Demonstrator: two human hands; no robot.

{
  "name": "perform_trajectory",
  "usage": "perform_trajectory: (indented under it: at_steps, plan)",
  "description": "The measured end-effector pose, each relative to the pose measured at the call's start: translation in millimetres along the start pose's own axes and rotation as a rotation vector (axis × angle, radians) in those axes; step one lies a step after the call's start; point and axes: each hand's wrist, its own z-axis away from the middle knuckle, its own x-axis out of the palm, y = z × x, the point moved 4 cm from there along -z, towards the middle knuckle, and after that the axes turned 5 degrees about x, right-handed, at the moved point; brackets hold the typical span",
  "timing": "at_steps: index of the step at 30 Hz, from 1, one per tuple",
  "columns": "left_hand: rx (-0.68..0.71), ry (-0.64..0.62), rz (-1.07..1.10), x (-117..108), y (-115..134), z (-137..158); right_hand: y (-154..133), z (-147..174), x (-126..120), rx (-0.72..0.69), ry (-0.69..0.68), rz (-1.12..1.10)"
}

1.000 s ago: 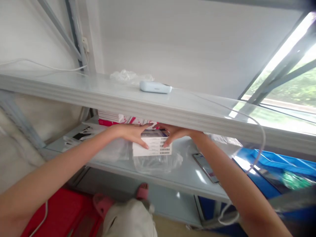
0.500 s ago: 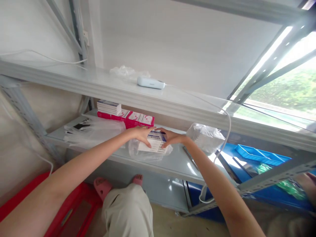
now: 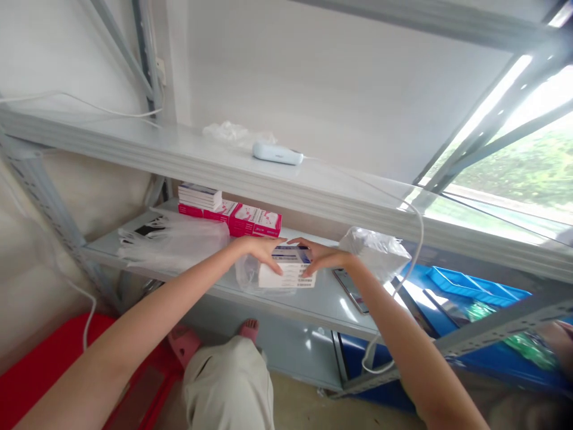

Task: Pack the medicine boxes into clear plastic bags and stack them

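Note:
A stack of white and blue small cartons [image 3: 286,276] is between my two hands over the middle shelf. My left hand [image 3: 264,248] closes on its left side, thumb at the front and fingers at the back. On the other end, my right hand [image 3: 326,257] grips it the same way. A clear plastic bag [image 3: 246,273] lies crumpled beneath and to the left of the stack. Behind stand pink and white boxes [image 3: 255,221], with a pile of white and blue cartons [image 3: 199,197] on top at the left.
Flat clear bags [image 3: 188,239] lie on the shelf's left. A plastic-wrapped bundle [image 3: 376,252] and a phone [image 3: 349,289] are at the right. Above, the upper shelf [image 3: 215,164] holds a pale corded device [image 3: 277,153]. A red stool [image 3: 58,346] stands low left; a blue tray [image 3: 478,283] sits right.
Both hands have shifted the carton stack a little to the right and toward me, partly off the clear bag. The view has tilted slightly.

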Motion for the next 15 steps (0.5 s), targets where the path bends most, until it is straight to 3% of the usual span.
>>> perform_trajectory:
  at_steps: [4, 8, 15]
  plan:
    - [-0.034, 0.085, -0.035, 4, -38, 6, 2, -28, 16, -0.128, 0.128, -0.026]
    - [-0.064, 0.165, -0.082, 15, -59, 5, 25, -53, 28, -0.168, 0.259, 0.028]
    - [-0.240, 0.154, -0.420, 44, -88, 9, 82, -70, 42, 0.023, 0.318, 0.278]
